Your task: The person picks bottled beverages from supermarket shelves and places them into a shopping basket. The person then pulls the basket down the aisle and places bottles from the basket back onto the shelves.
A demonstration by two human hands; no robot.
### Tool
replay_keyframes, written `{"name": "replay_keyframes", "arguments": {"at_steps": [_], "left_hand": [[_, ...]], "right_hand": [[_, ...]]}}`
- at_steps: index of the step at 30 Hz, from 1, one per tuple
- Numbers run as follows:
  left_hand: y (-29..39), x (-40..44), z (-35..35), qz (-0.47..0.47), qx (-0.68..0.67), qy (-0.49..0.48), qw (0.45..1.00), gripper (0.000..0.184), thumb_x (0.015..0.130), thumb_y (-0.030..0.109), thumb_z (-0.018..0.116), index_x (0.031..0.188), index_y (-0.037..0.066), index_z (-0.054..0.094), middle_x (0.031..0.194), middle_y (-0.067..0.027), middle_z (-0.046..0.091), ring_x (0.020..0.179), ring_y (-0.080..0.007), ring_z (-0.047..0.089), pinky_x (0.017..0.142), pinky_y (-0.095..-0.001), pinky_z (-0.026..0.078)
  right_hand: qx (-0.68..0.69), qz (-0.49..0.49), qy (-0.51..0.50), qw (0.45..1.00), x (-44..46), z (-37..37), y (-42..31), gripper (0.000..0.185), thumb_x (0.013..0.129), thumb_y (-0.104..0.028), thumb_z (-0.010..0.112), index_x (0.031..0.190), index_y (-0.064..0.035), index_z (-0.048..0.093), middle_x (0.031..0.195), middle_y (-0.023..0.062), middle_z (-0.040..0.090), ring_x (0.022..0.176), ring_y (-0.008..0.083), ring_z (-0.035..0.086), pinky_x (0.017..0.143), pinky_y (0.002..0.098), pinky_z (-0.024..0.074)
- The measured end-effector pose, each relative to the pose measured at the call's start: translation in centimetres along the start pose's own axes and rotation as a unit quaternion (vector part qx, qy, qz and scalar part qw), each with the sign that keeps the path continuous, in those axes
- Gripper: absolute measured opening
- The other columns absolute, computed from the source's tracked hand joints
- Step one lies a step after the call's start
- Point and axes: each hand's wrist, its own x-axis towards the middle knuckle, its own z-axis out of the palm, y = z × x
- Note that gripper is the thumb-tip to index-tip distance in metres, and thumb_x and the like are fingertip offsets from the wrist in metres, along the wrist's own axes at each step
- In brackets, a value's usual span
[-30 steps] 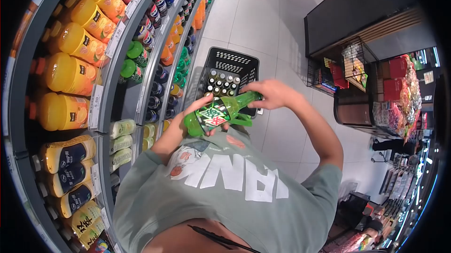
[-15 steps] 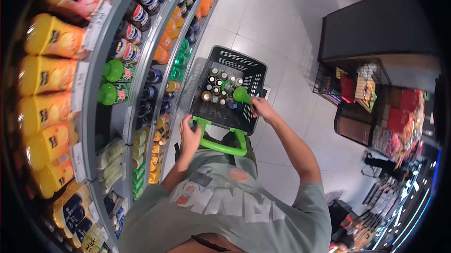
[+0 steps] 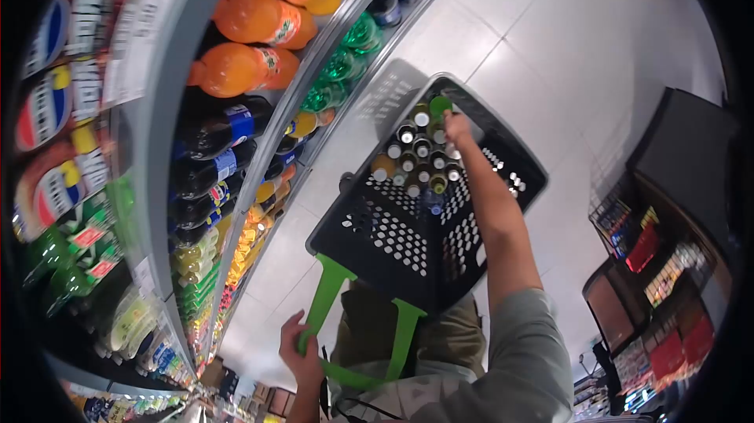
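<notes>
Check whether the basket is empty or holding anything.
Not empty: a cluster of bottles shows inside the basket, caps toward the camera, with the right hand beside them.

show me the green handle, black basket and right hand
green handle (image 3: 325, 297): head view, on a side bar
black basket (image 3: 363, 256): head view, perforated wall
right hand (image 3: 459, 131): head view, back of hand

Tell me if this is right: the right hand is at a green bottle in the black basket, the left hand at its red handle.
The handle at the left hand is green, not red, as the head view shows; the rest stands.
</notes>
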Motion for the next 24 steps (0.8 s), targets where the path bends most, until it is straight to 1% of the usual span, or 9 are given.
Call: {"name": "replay_keyframes", "arguments": {"at_steps": [5,6,15,17,19,20,22,23,24], "left_hand": [[0.9,-0.1,0.5,-0.049,0.029,0.025,0.998,0.021,0.072,-0.011,0.050,0.088,-0.001,0.058,0.110,-0.0193,0.062,0.104,-0.0287,0.061,0.089,-0.0363,0.049],[0.8,-0.1,0.4,-0.053,0.025,0.020,0.998,0.020,0.072,-0.011,0.050,0.087,-0.001,0.057,0.109,-0.0190,0.062,0.104,-0.0292,0.061,0.089,-0.0371,0.049],[-0.3,-0.3,0.7,-0.052,-0.039,0.052,0.997,0.016,0.070,-0.011,0.055,0.077,0.003,0.058,0.104,-0.0169,0.064,0.105,-0.0302,0.061,0.093,-0.0395,0.048],[-0.3,-0.3,0.6,-0.045,-0.036,0.032,0.998,0.017,0.072,-0.012,0.053,0.080,0.003,0.057,0.106,-0.0167,0.062,0.106,-0.0304,0.060,0.093,-0.0391,0.048],[-0.2,-0.2,0.3,-0.034,-0.030,0.020,0.999,0.018,0.074,-0.013,0.052,0.082,0.002,0.056,0.107,-0.0165,0.061,0.107,-0.0306,0.059,0.093,-0.0386,0.048],[-0.2,-0.1,0.3,-0.028,-0.009,0.011,0.999,0.018,0.073,-0.013,0.052,0.082,0.002,0.057,0.107,-0.0163,0.062,0.107,-0.0297,0.059,0.091,-0.0375,0.048],[0.2,0.0,0.1,-0.025,-0.004,0.001,1.000,0.020,0.072,-0.013,0.053,0.080,0.003,0.060,0.104,-0.0164,0.063,0.105,-0.0273,0.059,0.087,-0.0354,0.049],[0.5,0.2,0.0,-0.013,-0.005,-0.004,1.000,0.021,0.070,-0.014,0.053,0.080,0.002,0.062,0.103,-0.0162,0.064,0.105,-0.0286,0.059,0.085,-0.0362,0.050],[0.2,0.4,0.1,0.014,-0.017,-0.014,1.000,0.021,0.069,-0.012,0.055,0.080,0.003,0.063,0.102,-0.0149,0.064,0.105,-0.0295,0.059,0.086,-0.0370,0.049]], "right_hand": [[-0.088,0.034,0.015,0.995,6.2,2.0,-1.6,0.056,0.094,-0.046,0.050,0.091,0.0066,0.067,0.083,0.0220,0.069,0.073,0.0316,0.070,0.067,0.0407,0.0546],[-0.014,0.058,-0.019,0.998,4.5,1.3,-3.2,0.055,0.095,-0.045,0.051,0.088,0.0066,0.066,0.083,0.0217,0.069,0.069,0.0311,0.069,0.062,0.0388,0.0552],[-0.052,-0.004,-0.097,0.994,11.5,4.6,-1.6,0.055,0.099,-0.042,0.044,0.071,0.0027,0.062,0.072,0.0158,0.066,0.059,0.0264,0.064,0.052,0.0418,0.0515],[0.026,0.045,-0.110,0.993,8.7,3.1,-3.4,0.053,0.099,-0.046,0.037,0.086,-0.0024,0.064,0.072,0.0137,0.066,0.053,0.0229,0.060,0.050,0.0414,0.0484],[0.187,0.137,-0.158,0.960,7.0,1.8,-4.0,0.052,0.098,-0.052,0.032,0.115,-0.0087,0.056,0.072,0.0104,0.066,0.050,0.0190,0.056,0.048,0.0386,0.0447],[0.183,0.114,-0.235,0.948,6.5,0.7,-3.4,0.056,0.096,-0.056,0.033,0.134,-0.0143,0.038,0.074,0.0083,0.065,0.051,0.0169,0.054,0.047,0.0354,0.0426],[0.141,0.166,-0.164,0.962,2.6,-0.6,-4.3,0.069,0.092,-0.069,0.032,0.134,-0.0155,0.043,0.085,0.0106,0.066,0.058,0.0171,0.055,0.052,0.0335,0.0409],[0.195,0.121,-0.038,0.973,-1.2,-0.8,-5.1,0.066,0.095,-0.059,0.037,0.133,-0.0057,0.041,0.078,0.0127,0.065,0.049,0.0187,0.054,0.041,0.0308,0.0413],[0.211,0.029,-0.027,0.977,-2.1,-1.2,-2.9,0.066,0.095,-0.057,0.039,0.130,-0.0008,0.043,0.074,0.0135,0.063,0.045,0.0183,0.052,0.038,0.0286,0.0396]]}}
